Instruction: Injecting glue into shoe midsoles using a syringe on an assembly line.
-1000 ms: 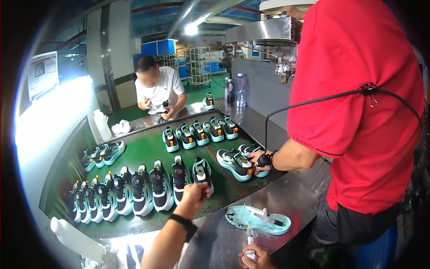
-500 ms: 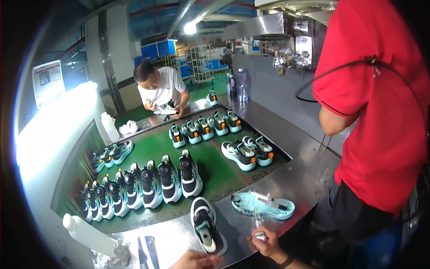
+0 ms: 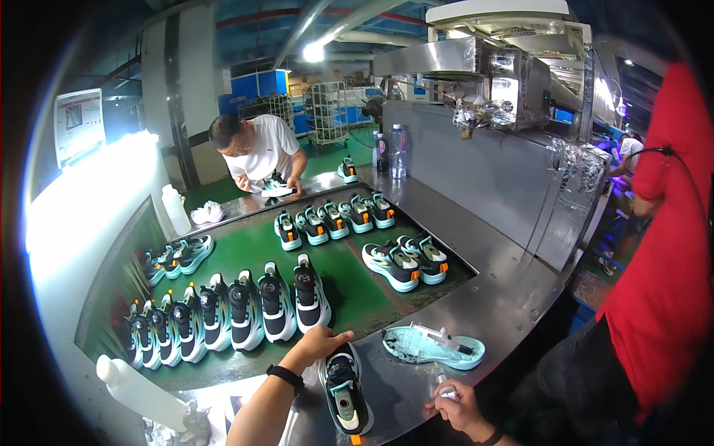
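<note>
Clasping syringe (image 3: 445, 387), curled right hand (image 3: 460, 406); touching shoe (image 3: 345, 388), left hand (image 3: 320, 344).

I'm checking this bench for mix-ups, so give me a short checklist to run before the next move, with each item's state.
1. Left hand in contact with the near shoe: ok, at its toe end.
2. Near shoe's opening facing up: ok, it shows to the camera.
3. Syringe in the right hand: ok, held.
4. Syringe tip clear of the teal sole: cannot tell, it is too close to its edge.
5. Teal sole free of tools: not ok, a second syringe lies on it.
</note>
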Demonstrator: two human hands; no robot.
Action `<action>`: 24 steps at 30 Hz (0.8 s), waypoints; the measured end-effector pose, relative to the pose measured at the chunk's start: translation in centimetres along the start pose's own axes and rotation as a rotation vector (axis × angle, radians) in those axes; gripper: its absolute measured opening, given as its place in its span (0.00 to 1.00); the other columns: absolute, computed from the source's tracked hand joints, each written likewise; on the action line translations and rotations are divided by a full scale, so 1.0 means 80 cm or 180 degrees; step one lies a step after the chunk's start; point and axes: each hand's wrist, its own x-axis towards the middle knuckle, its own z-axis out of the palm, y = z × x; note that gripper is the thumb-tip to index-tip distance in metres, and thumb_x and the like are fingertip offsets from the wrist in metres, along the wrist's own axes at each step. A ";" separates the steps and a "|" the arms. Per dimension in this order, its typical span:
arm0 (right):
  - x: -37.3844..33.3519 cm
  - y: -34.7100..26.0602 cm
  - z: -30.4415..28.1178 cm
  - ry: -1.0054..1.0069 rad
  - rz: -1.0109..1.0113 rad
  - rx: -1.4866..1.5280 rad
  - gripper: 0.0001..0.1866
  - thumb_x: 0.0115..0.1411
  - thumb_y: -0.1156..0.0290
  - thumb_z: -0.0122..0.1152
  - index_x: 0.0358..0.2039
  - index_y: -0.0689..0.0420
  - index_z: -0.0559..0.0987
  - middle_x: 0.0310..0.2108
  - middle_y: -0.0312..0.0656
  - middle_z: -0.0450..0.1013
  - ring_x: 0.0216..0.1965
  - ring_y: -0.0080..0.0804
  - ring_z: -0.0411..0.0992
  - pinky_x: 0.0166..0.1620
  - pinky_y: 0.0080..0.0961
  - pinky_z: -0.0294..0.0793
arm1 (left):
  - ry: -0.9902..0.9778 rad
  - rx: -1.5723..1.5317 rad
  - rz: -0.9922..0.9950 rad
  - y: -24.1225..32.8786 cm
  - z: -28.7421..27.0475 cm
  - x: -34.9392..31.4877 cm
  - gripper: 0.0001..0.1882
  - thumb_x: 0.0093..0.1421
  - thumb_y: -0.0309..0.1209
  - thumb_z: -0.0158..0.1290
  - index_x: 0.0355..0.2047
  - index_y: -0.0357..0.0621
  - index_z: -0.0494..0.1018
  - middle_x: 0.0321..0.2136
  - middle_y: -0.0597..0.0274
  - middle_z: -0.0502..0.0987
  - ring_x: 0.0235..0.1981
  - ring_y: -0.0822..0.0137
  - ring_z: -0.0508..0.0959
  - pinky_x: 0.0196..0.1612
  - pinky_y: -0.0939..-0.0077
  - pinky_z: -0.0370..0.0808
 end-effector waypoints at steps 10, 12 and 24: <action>-0.005 -0.101 0.069 -0.1680 -0.1309 0.0885 0.11 0.54 0.64 0.56 0.26 0.60 0.71 0.16 0.36 0.67 0.16 0.24 0.66 0.49 0.45 0.67 | -0.0185 -0.2596 0.2211 0.060 -0.016 -0.122 0.20 0.39 0.30 0.68 0.30 0.36 0.72 0.30 0.59 0.77 0.34 0.69 0.78 0.39 0.80 0.73; -0.020 -0.134 0.075 -0.1827 -0.1193 0.0657 0.16 0.55 0.58 0.55 0.23 0.59 0.69 0.13 0.35 0.64 0.13 0.25 0.64 0.54 0.57 0.58 | -0.0534 -0.1901 0.2697 0.080 -0.028 -0.125 0.22 0.37 0.30 0.68 0.33 0.36 0.74 0.31 0.57 0.78 0.34 0.66 0.79 0.39 0.79 0.74; 0.007 -0.135 0.090 -0.2258 -0.1323 0.0484 0.19 0.58 0.54 0.50 0.24 0.59 0.72 0.18 0.41 0.69 0.18 0.34 0.68 0.23 0.28 0.65 | -0.0804 -0.1768 0.3129 0.079 -0.025 -0.117 0.22 0.30 0.29 0.71 0.27 0.33 0.77 0.26 0.49 0.78 0.27 0.59 0.80 0.31 0.76 0.76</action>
